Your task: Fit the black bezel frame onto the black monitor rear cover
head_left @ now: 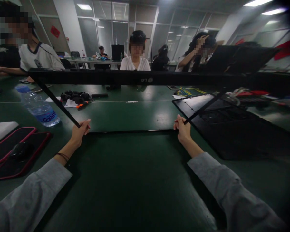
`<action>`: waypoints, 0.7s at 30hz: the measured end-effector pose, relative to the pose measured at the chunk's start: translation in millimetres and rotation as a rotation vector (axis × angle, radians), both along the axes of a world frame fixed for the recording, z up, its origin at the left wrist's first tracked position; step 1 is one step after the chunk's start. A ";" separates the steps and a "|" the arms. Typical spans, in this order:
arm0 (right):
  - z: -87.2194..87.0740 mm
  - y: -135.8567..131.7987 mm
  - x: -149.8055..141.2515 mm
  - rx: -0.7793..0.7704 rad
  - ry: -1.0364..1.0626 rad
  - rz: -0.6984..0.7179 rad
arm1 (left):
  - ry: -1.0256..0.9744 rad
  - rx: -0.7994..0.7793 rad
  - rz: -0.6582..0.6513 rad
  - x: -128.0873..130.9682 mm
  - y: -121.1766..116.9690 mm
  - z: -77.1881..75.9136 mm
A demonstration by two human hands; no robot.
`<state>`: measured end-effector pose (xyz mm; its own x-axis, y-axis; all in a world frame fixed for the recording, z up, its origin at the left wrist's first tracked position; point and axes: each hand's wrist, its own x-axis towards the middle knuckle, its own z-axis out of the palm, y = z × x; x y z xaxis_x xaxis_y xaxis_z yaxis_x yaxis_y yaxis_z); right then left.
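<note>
A thin black LG monitor bezel [99, 77], an open rectangular frame, is tilted up over the green table. Its wide far bar is raised and carries the logo upside down; the narrow near bar lies low, close to the tabletop. My left hand [80, 132] is closed around the near left corner. At the near right corner, my right hand [183, 129] grips the same frame. Through the opening I see the tabletop and a person across the table. Beside my right hand lies a large flat black monitor panel [246, 132], touching the table.
Left of the frame stands a water bottle [44, 111] with a blue cap. Red-edged phone-like slabs [36, 158] and a rounded black object [21, 150] lie nearer. Black gear [74, 96] sits farther back; yellow cables [185, 91] are at right. Several people sit around.
</note>
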<state>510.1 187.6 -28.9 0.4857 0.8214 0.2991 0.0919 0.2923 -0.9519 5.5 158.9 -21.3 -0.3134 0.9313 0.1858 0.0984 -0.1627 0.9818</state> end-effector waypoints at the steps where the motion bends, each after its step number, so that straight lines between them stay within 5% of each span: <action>1: -0.4 0.0 0.5 -0.003 0.006 0.001 | 0.001 0.005 -0.005 1.0 -0.9 1.0; 7: 1.4 -2.3 1.9 -0.026 0.008 0.031 | -0.016 0.027 -0.027 5.0 -5.2 6.0; 21: 13.3 -5.8 -9.2 0.036 0.002 -0.067 | -0.128 0.162 0.145 12.5 -4.4 4.4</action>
